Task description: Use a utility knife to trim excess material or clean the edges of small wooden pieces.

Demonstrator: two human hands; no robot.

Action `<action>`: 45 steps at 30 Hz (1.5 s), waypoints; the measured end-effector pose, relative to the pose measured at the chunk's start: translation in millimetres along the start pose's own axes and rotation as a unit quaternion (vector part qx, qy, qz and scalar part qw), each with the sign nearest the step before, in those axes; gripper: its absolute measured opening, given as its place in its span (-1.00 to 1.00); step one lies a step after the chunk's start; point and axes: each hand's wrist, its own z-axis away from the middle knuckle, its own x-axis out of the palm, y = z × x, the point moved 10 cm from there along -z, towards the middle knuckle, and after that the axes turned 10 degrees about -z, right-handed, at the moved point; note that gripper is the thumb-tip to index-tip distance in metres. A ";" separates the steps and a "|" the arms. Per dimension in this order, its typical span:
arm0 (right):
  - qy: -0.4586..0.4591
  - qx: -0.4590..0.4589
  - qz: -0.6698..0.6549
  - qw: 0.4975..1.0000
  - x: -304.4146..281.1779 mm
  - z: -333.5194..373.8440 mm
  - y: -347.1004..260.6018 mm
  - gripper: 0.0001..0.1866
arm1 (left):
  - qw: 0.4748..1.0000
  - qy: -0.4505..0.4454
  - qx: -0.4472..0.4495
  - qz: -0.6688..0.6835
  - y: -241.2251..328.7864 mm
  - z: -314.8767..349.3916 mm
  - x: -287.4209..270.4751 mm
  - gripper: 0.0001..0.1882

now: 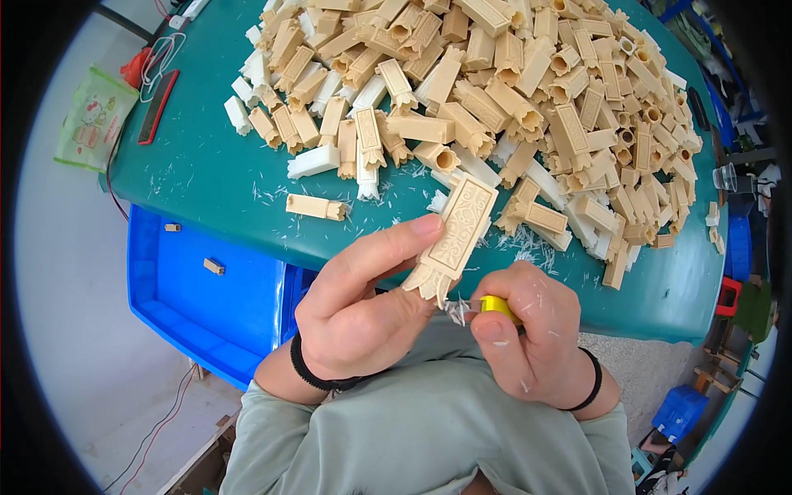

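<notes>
My left hand (367,301) is closed around a beige plastic tube-like piece (459,227) with a raised scroll pattern and a jagged, petal-shaped end. It holds the piece tilted, with the jagged end toward me. My right hand (532,334) grips a yellow-handled knife (497,308), most of whose handle is hidden in the fingers. Its blade sits at the jagged end, with pale shavings (456,311) bunched around it. Just beyond my hands, a large heap of similar beige and white pieces (495,91) covers the far part of the table.
The green table (206,181) is strewn with thin white shavings. One loose beige piece (316,207) lies apart from the heap. Below the table's left edge sits a blue tray (206,305) with two pieces in it. A red-edged phone (158,107) and a green bag (95,120) are at far left.
</notes>
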 end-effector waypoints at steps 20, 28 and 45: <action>0.020 -0.053 0.091 0.994 -2.7 -3.5 -8.0 -0.75 | 0.999 0.016 0.022 -0.020 4.7 3.6 -8.0 -0.77; 0.018 -0.059 0.106 0.992 0.8 -4.3 -9.3 -0.75 | 0.999 0.025 0.007 -0.022 3.0 6.1 -12.4 -0.76; 0.034 -0.003 -0.011 0.999 -9.5 -3.1 -0.6 -0.83 | 0.989 0.058 -0.132 0.026 -33.8 19.5 -43.1 -0.73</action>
